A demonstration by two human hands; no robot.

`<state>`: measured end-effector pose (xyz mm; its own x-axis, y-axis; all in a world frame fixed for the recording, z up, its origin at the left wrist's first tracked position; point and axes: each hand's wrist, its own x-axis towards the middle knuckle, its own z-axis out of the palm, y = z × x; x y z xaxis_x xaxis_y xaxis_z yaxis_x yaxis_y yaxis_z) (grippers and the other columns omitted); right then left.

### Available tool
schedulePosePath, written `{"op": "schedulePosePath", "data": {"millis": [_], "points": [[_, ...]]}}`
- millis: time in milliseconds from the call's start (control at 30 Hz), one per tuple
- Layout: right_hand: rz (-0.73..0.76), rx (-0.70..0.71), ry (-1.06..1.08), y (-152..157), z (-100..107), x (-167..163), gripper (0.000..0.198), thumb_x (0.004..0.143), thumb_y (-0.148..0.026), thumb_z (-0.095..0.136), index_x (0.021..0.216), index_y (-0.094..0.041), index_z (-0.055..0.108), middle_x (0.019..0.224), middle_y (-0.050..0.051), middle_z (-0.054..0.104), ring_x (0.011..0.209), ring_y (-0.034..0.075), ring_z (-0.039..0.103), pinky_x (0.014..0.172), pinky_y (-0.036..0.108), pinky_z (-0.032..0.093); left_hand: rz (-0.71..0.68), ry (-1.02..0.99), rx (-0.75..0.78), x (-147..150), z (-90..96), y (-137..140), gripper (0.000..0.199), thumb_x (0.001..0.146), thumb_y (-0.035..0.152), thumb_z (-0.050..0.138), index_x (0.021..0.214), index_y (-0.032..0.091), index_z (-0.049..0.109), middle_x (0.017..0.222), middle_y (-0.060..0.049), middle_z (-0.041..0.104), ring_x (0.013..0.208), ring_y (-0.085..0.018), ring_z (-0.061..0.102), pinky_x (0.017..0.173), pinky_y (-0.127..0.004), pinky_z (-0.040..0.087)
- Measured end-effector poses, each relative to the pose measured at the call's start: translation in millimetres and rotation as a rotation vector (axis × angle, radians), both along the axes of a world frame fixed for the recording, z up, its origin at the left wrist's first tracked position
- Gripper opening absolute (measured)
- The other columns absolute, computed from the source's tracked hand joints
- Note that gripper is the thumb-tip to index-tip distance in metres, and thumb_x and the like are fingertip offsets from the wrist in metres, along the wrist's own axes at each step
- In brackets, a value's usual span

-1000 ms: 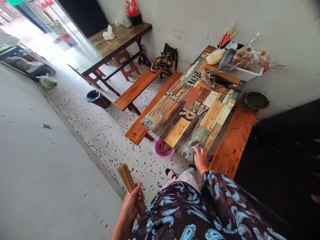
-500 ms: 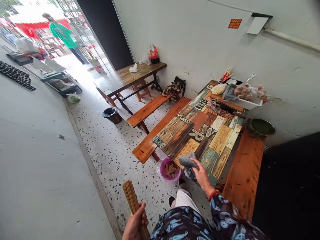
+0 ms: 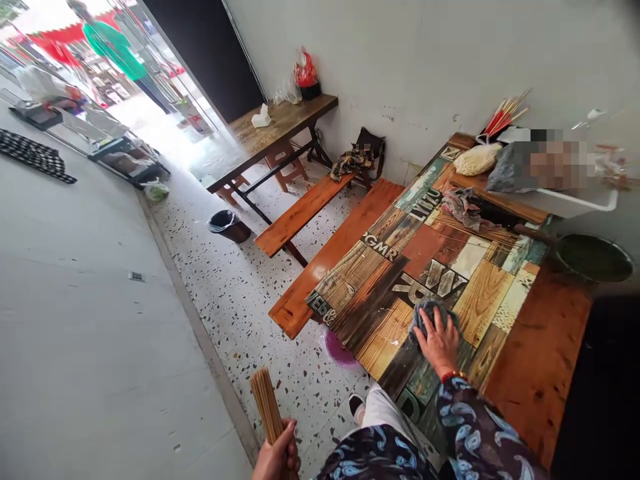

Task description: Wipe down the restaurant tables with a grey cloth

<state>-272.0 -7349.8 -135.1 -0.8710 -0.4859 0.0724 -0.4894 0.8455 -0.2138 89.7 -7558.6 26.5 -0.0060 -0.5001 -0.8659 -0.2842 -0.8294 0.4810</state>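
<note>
A bundle of thin wooden sticks [image 3: 267, 407] stands upright in my left hand [image 3: 278, 453], its fingers wrapped round the lower part. My right hand [image 3: 441, 341] presses a grey cloth [image 3: 425, 320] down on the patterned wooden table [image 3: 380, 280], fingers spread over it. Small light specks lie on the tabletop to the left of the cloth. Farther back on the same table are a crumpled pinkish rag [image 3: 465, 208] and more thin sticks [image 3: 500, 237] beside it.
A pan [image 3: 593, 257] sits at the table's right, above a bench. Orange benches [image 3: 345, 247] stand beyond the table's left side. A purple basin [image 3: 340, 350] is on the floor, partly under the table. A dark bin [image 3: 230, 227] and a second table [image 3: 280, 137] stand farther off.
My right hand has moved from the near table edge onto the tabletop, pressing the grey cloth flat. The view has shifted closer to the table. My left hand still holds the sticks.
</note>
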Motion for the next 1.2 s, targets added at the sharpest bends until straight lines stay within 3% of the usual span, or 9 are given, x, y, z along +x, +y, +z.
{"op": "schedulePosePath", "data": {"millis": [200, 333, 467, 600, 800, 900, 1000, 1100, 1200], "points": [[-0.096, 0.004, 0.019, -84.1, 0.3, -171.4, 0.06, 0.093, -0.053, 0.045, 0.146, -0.026, 0.046, 0.157, 0.015, 0.032, 0.135, 0.045, 0.03, 0.1, 0.063, 0.036, 0.025, -0.059, 0.037, -33.4, -6.9, -17.5, 0.07, 0.036, 0.063, 0.09, 0.081, 0.023, 0.052, 0.043, 0.011, 0.044, 0.033, -0.007, 0.035, 0.04, -0.021, 0.025], [-0.052, -0.016, -0.031, -170.9, -3.6, -237.7, 0.068, 0.091, -0.058, 0.046, 0.15, -0.025, 0.04, 0.158, 0.017, 0.029, 0.135, 0.046, 0.027, 0.101, 0.064, 0.033, 0.056, -0.126, 0.063, -37.5, -13.3, -21.1, 0.068, 0.037, 0.062, 0.09, 0.078, 0.024, 0.051, 0.041, 0.011, 0.041, 0.032, -0.007, 0.033, 0.039, -0.021, 0.023], [0.23, -0.052, -0.114, -254.9, 2.7, -211.6, 0.071, 0.088, -0.06, 0.052, 0.15, -0.026, 0.04, 0.159, 0.013, 0.029, 0.136, 0.045, 0.025, 0.105, 0.061, 0.029, 0.069, -0.161, 0.086, -48.0, -11.9, -21.4, 0.071, 0.035, 0.063, 0.09, 0.08, 0.023, 0.052, 0.041, 0.011, 0.042, 0.034, -0.007, 0.034, 0.039, -0.021, 0.025], [0.623, -0.119, -0.258, -295.2, 17.9, -102.1, 0.063, 0.086, -0.046, 0.063, 0.145, -0.034, 0.046, 0.157, 0.002, 0.037, 0.138, 0.038, 0.024, 0.11, 0.053, 0.027, 0.045, -0.166, 0.085, -61.9, 1.3, -22.3, 0.07, 0.037, 0.062, 0.09, 0.081, 0.023, 0.051, 0.041, 0.011, 0.042, 0.034, -0.006, 0.034, 0.038, -0.02, 0.026], [0.687, -0.375, -0.653, -245.8, 28.0, 86.0, 0.05, 0.087, -0.006, 0.046, 0.118, -0.037, 0.07, 0.134, -0.002, 0.062, 0.125, 0.023, 0.045, 0.104, 0.039, 0.04, -0.045, -0.104, -0.018, -57.9, 14.4, -29.5, 0.068, 0.043, 0.062, 0.088, 0.084, 0.022, 0.052, 0.043, 0.011, 0.044, 0.036, -0.007, 0.036, 0.038, -0.02, 0.027], [0.639, -0.428, -0.719, -208.2, 40.3, 126.5, 0.054, 0.076, 0.002, 0.045, 0.106, -0.032, 0.075, 0.121, -0.003, 0.069, 0.113, 0.017, 0.057, 0.1, 0.03, 0.046, -0.09, -0.046, -0.019, -54.1, 10.9, -38.3, 0.067, 0.041, 0.058, 0.089, 0.083, 0.022, 0.052, 0.043, 0.011, 0.043, 0.036, -0.006, 0.034, 0.04, -0.02, 0.028], [0.445, -0.516, -0.655, -159.2, 57.7, 93.7, 0.063, 0.071, 0.001, 0.039, 0.119, -0.025, 0.069, 0.128, 0.001, 0.065, 0.119, 0.015, 0.056, 0.105, 0.03, 0.044, -0.166, 0.025, -0.03, -52.0, 9.5, -46.3, 0.061, 0.046, 0.053, 0.089, 0.083, 0.021, 0.053, 0.044, 0.011, 0.043, 0.038, -0.006, 0.034, 0.041, -0.02, 0.029], [0.223, -0.605, -0.51, -87.9, 65.7, 5.4, 0.059, 0.078, -0.009, 0.038, 0.132, -0.022, 0.06, 0.136, 0.005, 0.06, 0.127, 0.019, 0.052, 0.112, 0.036, 0.039, -0.228, 0.073, -0.043, -43.2, 12.1, -48.9, 0.057, 0.051, 0.052, 0.088, 0.083, 0.02, 0.054, 0.044, 0.011, 0.042, 0.038, -0.006, 0.033, 0.041, -0.021, 0.029], [-0.008, -0.51, -0.365, -25.1, 46.9, -75.0, 0.054, 0.084, -0.022, 0.045, 0.137, -0.017, 0.054, 0.139, 0.012, 0.056, 0.128, 0.025, 0.051, 0.113, 0.044, 0.038, -0.285, 0.057, -0.025, -25.0, 14.7, -47.4, 0.056, 0.053, 0.054, 0.087, 0.083, 0.021, 0.053, 0.044, 0.011, 0.041, 0.037, -0.007, 0.033, 0.041, -0.021, 0.029]]}}
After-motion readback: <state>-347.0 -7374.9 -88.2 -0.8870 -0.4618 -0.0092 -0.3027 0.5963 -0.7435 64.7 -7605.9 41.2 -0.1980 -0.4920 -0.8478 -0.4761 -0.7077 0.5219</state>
